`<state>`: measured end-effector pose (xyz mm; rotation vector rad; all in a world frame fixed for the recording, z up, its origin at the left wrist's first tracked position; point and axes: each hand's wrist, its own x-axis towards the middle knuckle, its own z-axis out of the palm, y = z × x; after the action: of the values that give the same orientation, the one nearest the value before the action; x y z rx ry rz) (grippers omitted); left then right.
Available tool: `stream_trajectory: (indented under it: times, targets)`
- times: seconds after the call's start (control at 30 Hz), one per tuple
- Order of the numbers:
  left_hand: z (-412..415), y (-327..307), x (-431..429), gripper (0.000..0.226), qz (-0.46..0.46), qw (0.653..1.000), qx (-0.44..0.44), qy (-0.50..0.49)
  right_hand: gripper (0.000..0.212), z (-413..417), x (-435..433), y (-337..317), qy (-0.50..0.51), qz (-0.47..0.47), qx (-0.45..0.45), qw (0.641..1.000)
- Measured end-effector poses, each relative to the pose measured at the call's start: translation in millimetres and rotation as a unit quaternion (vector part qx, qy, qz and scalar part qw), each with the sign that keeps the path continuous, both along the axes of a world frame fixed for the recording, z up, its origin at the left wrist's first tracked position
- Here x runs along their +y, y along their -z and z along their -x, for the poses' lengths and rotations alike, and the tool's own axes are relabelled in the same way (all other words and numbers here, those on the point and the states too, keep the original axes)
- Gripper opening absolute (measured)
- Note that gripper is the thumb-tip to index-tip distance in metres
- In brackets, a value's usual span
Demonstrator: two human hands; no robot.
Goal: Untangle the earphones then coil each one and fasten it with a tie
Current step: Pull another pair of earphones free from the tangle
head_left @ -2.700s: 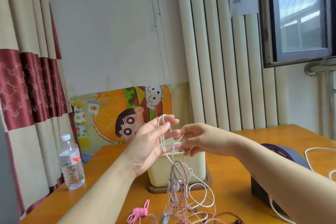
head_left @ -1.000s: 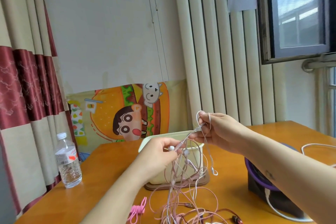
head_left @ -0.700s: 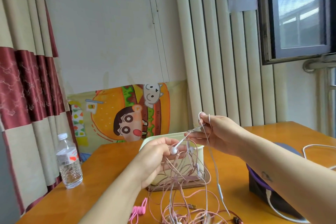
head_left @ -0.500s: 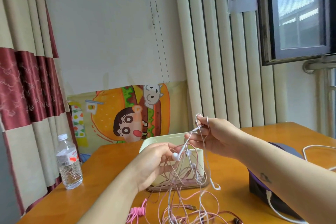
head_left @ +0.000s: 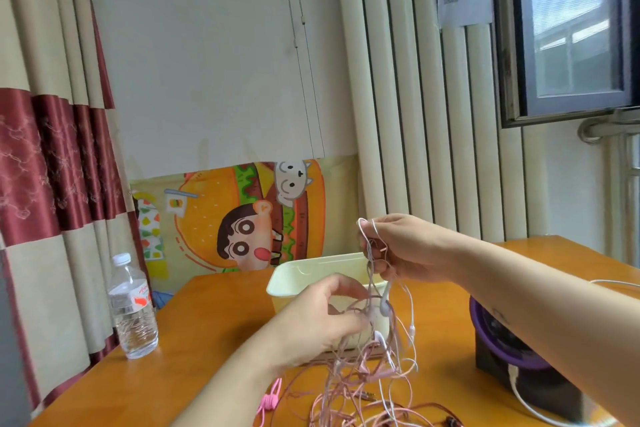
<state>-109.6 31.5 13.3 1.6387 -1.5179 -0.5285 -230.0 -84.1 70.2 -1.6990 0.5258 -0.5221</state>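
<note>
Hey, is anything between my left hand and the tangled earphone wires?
Nothing visible: the left hand holds the tangled pink and white earphone wires, which hang from the right hand.

We think this is a room in a home. We see a long red and cream curtain by the wall. A funny cartoon burger picture leans behind an orange wooden table. A water bottle stands on the table. There is a window beside tall cream pipes.
</note>
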Motion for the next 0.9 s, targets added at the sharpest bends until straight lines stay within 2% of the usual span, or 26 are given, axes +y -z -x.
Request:
stream_trajectory:
  times: [0.07,0.13,0.37,0.47,0.53,0.63,0.7,0.83,0.9]
  targets:
    - [3.5,-0.9,-2.7,0.024,0.019,0.999,0.028,0.006,0.035,-0.2,0.3,-2.9,0.0,0.024,0.017,1.0]
    - [9.3,-2.1,-5.4,0.017,0.041,0.998,0.052,0.006,0.035,-1.9,0.8,-5.5,-0.003,0.029,0.015,0.999]
    - [14.5,0.7,-9.6,0.027,0.084,0.994,0.071,-0.025,0.037,-5.5,-0.8,-5.4,0.044,0.015,-0.065,0.997]
    - [9.8,-0.5,-7.5,0.033,0.065,0.987,0.142,-0.031,0.037,-3.3,-5.1,-4.7,0.055,0.0,-0.081,0.995]
    - [9.2,-1.3,-6.4,0.024,0.06,0.982,0.178,-0.028,0.037,-2.1,-7.2,-4.9,0.05,-0.016,-0.088,0.995]
    - [8.0,-0.5,-6.9,0.009,0.065,0.982,0.172,-0.035,0.04,-2.9,-7.1,-5.1,0.04,-0.02,-0.088,0.995]
    - [6.1,0.6,-7.1,0.013,0.061,0.984,0.162,-0.038,0.041,-4.0,-6.2,-4.5,0.041,-0.02,-0.09,0.995]
    - [3.1,7.3,-8.4,0.013,0.068,0.992,0.09,-0.057,0.045,-5.4,-5.6,-6.0,0.056,-0.029,-0.12,0.991]
    - [1.8,8.5,-8.3,0.014,0.07,0.989,0.126,-0.045,0.046,-4.6,-6.5,-8.1,0.066,-0.038,-0.134,0.988]
